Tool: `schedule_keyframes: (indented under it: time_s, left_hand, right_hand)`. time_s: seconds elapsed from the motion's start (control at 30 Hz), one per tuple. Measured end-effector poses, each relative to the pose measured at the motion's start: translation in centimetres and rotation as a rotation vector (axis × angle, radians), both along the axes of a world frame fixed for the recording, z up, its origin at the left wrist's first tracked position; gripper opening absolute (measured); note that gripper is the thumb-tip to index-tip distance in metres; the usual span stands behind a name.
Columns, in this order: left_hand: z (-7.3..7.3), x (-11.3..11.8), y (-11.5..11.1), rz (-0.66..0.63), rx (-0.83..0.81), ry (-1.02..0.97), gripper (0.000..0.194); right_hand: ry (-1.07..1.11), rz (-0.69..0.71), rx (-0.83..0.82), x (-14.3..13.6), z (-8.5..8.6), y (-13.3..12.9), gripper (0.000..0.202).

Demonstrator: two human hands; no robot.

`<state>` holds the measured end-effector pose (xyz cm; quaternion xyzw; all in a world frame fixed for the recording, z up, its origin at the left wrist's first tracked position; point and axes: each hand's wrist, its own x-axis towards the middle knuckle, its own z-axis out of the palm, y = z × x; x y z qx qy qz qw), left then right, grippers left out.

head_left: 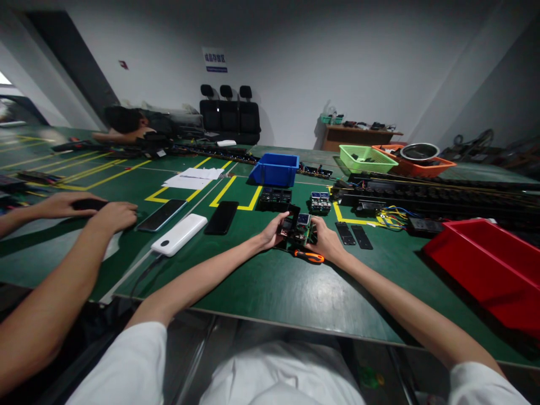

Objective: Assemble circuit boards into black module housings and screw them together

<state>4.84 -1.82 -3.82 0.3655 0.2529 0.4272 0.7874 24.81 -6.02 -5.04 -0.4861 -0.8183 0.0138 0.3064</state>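
My left hand (273, 230) is closed on the left side of a small black electronic assembly (301, 228) with a green circuit board and a square lens-like part on top. On its right side, my right hand (325, 241) grips the same assembly. An orange and black screwdriver (309, 256) lies on the green table (270, 287) just below it. Behind the assembly stand two similar modules, a dark one (275, 197) and a silver-topped one (320, 201). Two flat black plates (345, 233) lie to the right of my right hand.
A blue bin (276, 170) stands behind, a red bin (489, 270) at the right, green and orange baskets (367, 159) farther back. Phones (221, 217) and a white power bank (179, 235) lie left. Another person's hands (107, 214) hold a black object at the far left.
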Motion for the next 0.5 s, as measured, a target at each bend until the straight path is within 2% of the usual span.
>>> schedule_keyframes:
  time_s: [0.3, 0.5]
  left_hand:
    - [-0.4, 0.04, 0.34, 0.019, -0.009, 0.012, 0.033]
    - [-0.42, -0.01, 0.31, -0.01, 0.005, 0.004, 0.033]
  right_hand:
    - [-0.071, -0.067, 0.012, -0.26, 0.13, -0.17, 0.068]
    - [-0.058, -0.03, 0.098, -0.14, 0.03, 0.07, 0.065]
